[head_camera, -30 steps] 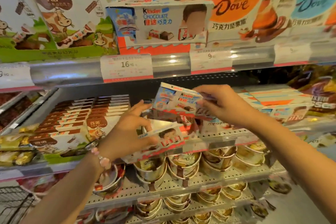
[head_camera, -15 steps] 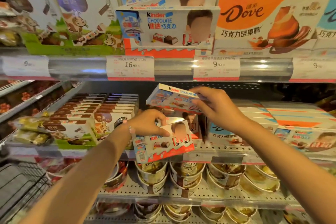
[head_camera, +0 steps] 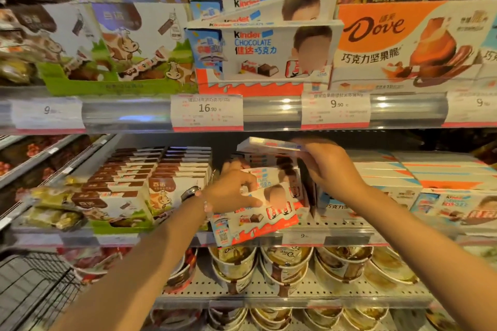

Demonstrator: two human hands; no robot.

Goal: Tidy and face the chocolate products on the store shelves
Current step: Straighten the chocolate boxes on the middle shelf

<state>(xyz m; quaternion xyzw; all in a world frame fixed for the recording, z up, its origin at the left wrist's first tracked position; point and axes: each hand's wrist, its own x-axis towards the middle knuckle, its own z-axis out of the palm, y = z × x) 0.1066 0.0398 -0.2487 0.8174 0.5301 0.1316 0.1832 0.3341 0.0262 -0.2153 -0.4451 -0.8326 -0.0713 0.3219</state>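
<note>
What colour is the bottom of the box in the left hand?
Red-orange with white drips, on the Kinder box in the head view.

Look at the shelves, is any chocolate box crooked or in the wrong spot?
Yes. The front Kinder box in the left hand tilts and overhangs the middle shelf edge. The right hand holds another Kinder box lifted above the row.

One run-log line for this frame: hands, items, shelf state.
left hand: grips tilted front Kinder box | right hand: holds second Kinder box flat above the row | shelf: middle | facing: unfinished
</note>
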